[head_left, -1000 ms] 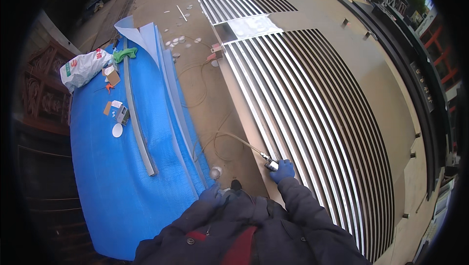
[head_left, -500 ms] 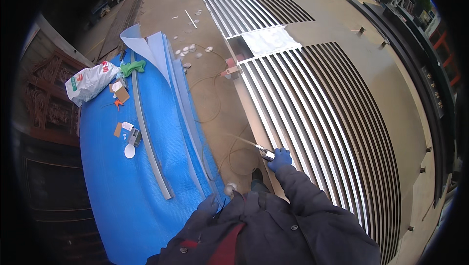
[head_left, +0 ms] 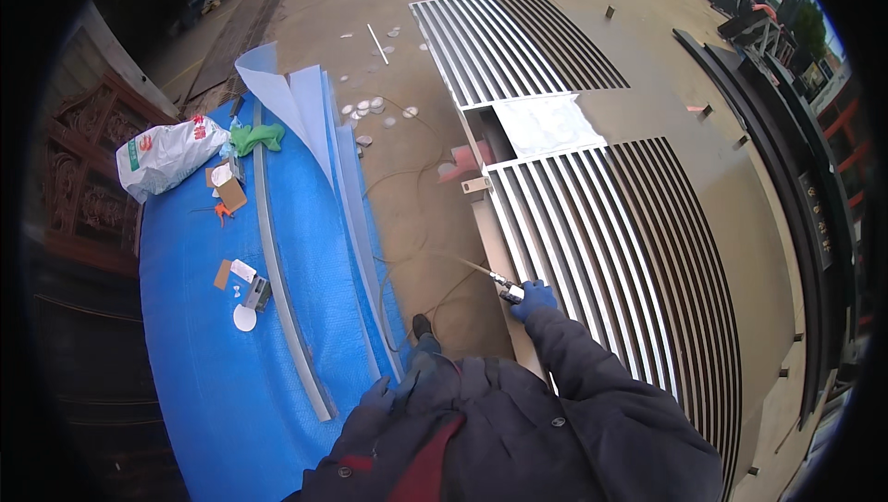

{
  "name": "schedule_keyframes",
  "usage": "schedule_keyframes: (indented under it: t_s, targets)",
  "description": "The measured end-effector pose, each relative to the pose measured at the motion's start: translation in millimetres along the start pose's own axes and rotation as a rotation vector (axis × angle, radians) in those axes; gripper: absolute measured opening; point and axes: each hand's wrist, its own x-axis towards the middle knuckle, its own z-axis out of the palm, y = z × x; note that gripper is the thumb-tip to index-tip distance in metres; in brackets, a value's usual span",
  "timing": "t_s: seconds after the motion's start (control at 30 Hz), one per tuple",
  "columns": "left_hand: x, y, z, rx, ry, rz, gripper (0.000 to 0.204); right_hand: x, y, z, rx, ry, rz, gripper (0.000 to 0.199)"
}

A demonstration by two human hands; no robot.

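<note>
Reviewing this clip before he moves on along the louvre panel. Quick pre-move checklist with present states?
1. Right hand grips the small tool: ok, gloved fingers closed round it.
2. Tool tip on the slatted panel frame edge: cannot tell, contact too small to see.
3. Thin cable running from the tool lies loose on the floor, near the foot: not ok, looks like a trip risk.
4. Left hand free: ok, it rests by the blue sheet, holding nothing visible.
5. Long grey strip lies flat on the blue sheet: ok.
</note>
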Motion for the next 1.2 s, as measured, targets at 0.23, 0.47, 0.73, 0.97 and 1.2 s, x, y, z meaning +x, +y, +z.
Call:
schedule_keyframes:
  t_s: [0.23, 0.47, 0.73, 0.97, 1.2]
  targets:
    - [92.9, 50.5, -126.0, -0.082, -0.068, -0.149, 0.059, 21.4, -98.2, -36.3, 0.127, -0.005, -0.134, 0.057]
    - [206.2, 118.1, -193.6, 0.113, 0.015, 0.149, 0.051, 38.4, -169.4, -49.2, 0.053, 0.299, -0.357, 0.037]
    - [296.2, 267.2, -197.5, -0.159, 0.017, 0.371, 0.043, 116.3, -115.4, -73.5, 0.065, 0.313, -0.209, 0.041]
    - [345.4, 281.5, -224.2, -0.35, -0.035, 0.226, 0.038, 138.2, -53.9, -65.0, 0.18, 0.102, 0.13, 0.044]
    - [451.5, 363.9, -217.6, -0.508, -0.256, 0.04, 0.044, 124.7, -23.5, -52.4, 0.341, 0.111, 0.316, 0.05]
